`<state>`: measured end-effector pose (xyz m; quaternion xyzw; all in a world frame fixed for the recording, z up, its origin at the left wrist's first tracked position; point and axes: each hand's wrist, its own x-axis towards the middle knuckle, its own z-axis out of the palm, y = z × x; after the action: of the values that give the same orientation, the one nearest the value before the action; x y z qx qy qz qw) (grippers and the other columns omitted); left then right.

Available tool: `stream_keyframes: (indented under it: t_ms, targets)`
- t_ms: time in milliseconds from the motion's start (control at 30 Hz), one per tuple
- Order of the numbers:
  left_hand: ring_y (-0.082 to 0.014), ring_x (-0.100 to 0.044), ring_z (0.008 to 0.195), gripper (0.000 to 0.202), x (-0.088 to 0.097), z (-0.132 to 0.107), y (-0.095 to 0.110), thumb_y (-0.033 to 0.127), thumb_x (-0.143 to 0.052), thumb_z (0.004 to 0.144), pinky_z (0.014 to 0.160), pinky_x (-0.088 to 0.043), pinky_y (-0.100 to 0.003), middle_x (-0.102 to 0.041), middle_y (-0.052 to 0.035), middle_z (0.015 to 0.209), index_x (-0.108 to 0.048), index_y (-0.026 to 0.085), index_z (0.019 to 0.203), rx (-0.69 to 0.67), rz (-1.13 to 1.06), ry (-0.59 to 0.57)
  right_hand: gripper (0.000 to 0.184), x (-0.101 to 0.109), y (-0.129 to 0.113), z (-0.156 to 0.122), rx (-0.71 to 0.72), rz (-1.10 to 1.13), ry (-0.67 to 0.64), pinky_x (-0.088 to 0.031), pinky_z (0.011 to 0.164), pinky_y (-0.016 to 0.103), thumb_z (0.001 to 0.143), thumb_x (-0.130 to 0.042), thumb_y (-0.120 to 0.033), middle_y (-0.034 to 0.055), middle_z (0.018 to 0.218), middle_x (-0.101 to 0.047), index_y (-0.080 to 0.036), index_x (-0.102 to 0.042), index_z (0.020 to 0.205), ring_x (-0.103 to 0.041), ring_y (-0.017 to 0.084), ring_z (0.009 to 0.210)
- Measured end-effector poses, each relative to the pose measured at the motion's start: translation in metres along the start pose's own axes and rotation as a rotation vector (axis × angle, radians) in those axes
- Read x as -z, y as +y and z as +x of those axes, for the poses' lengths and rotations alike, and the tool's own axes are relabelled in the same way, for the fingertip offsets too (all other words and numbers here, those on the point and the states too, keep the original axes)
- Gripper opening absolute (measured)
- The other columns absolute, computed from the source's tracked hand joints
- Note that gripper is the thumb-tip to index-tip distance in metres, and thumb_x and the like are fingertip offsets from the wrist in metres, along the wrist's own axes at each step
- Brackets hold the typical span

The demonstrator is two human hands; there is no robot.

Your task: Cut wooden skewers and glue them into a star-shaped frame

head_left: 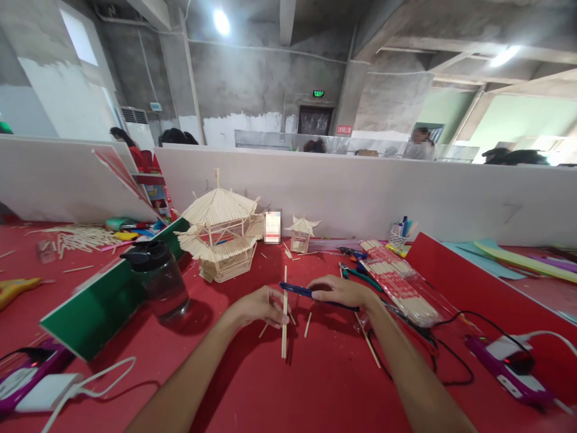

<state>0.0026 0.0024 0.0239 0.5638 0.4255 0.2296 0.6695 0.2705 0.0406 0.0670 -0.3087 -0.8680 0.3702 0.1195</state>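
Observation:
In my left hand I grip a few thin wooden sticks, held upright in the picture between thumb and fingers. My right hand is wrapped round the dark blue handles of pliers or cutters. The tool's tip meets the upper part of the sticks; whether its jaws are closed on them is too small to tell. Short stick pieces lie on the red tabletop near both hands. Behind the left hand stands a pavilion model built of sticks, and a smaller one is farther back.
A dark-lidded water bottle stands left beside a green board. At right lie packs of sticks, green-handled pliers and a black cable. Purple power strips sit at both sides. A white partition runs behind.

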Motion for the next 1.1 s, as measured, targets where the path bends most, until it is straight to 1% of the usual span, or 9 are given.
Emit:
stream_keyframes:
  t_ms: [167, 300, 500, 567, 767, 900, 1100]
  targets:
    - [-0.0134, -0.067, 0.061, 0.044, -0.001, 0.001, 0.000, 0.035, -0.094, 0.046, 0.063, -0.056, -0.025, -0.072, -0.0021, 0.069, -0.074, 0.013, 0.079, 0.006, 0.005, -0.013, 0.049, -0.002, 0.002, 0.003, 0.014, 0.008, -0.013, -0.046, 0.090, 0.033, 0.091, -0.051, -0.058, 0.0078, 0.109, -0.071, -0.017, -0.070, 0.109, -0.063, 0.025, 0.100]
    - [-0.0129, -0.067, 0.060, 0.043, 0.000, -0.001, 0.003, 0.033, -0.093, 0.048, 0.062, -0.056, -0.024, -0.073, -0.0020, 0.069, -0.074, 0.013, 0.081, 0.003, 0.017, -0.006, 0.050, 0.004, 0.005, -0.002, -0.005, 0.009, -0.001, -0.046, 0.091, 0.034, 0.090, -0.052, -0.059, 0.0081, 0.108, -0.071, -0.017, -0.070, 0.109, -0.063, 0.025, 0.100]
    - [-0.0128, -0.067, 0.060, 0.042, 0.003, -0.004, 0.006, 0.032, -0.094, 0.048, 0.062, -0.057, -0.024, -0.072, -0.0018, 0.068, -0.073, 0.013, 0.080, 0.004, 0.011, 0.021, 0.051, 0.013, 0.011, -0.013, -0.082, 0.000, -0.045, -0.047, 0.090, 0.034, 0.088, -0.054, -0.060, 0.0083, 0.109, -0.072, -0.016, -0.071, 0.108, -0.064, 0.026, 0.099]
    - [-0.0128, -0.067, 0.060, 0.042, 0.003, -0.003, 0.005, 0.032, -0.093, 0.049, 0.062, -0.057, -0.024, -0.072, -0.0019, 0.068, -0.074, 0.014, 0.081, 0.001, 0.019, 0.012, 0.050, 0.012, 0.011, -0.011, -0.091, -0.022, -0.047, -0.047, 0.089, 0.034, 0.089, -0.053, -0.059, 0.0083, 0.108, -0.072, -0.016, -0.072, 0.107, -0.064, 0.026, 0.098]
    - [-0.0123, -0.066, 0.059, 0.041, -0.003, 0.000, 0.002, 0.033, -0.093, 0.049, 0.062, -0.056, -0.024, -0.072, -0.0011, 0.069, -0.075, 0.014, 0.081, -0.004, 0.034, -0.048, 0.049, 0.000, 0.005, 0.001, -0.027, -0.047, -0.073, -0.047, 0.081, 0.030, 0.091, -0.051, -0.056, 0.0076, 0.099, -0.073, -0.015, -0.074, 0.102, -0.065, 0.023, 0.089]
    - [-0.0119, -0.065, 0.058, 0.042, -0.005, 0.000, 0.003, 0.034, -0.093, 0.048, 0.063, -0.057, -0.024, -0.072, -0.0006, 0.066, -0.076, 0.015, 0.081, 0.030, 0.037, -0.038, 0.050, -0.003, 0.003, 0.004, -0.016, -0.036, -0.066, -0.046, 0.075, 0.028, 0.091, -0.051, -0.057, 0.0066, 0.089, -0.073, -0.014, -0.074, 0.097, -0.063, 0.021, 0.081]
    - [-0.0127, -0.066, 0.059, 0.043, -0.004, -0.001, 0.005, 0.033, -0.092, 0.049, 0.067, -0.056, -0.026, -0.073, -0.0022, 0.066, -0.079, 0.014, 0.085, 0.048, 0.035, -0.043, 0.052, -0.003, 0.002, 0.006, 0.000, -0.026, -0.065, -0.045, 0.071, 0.027, 0.088, -0.053, -0.061, 0.0053, 0.084, -0.072, -0.014, -0.075, 0.094, -0.061, 0.019, 0.076]
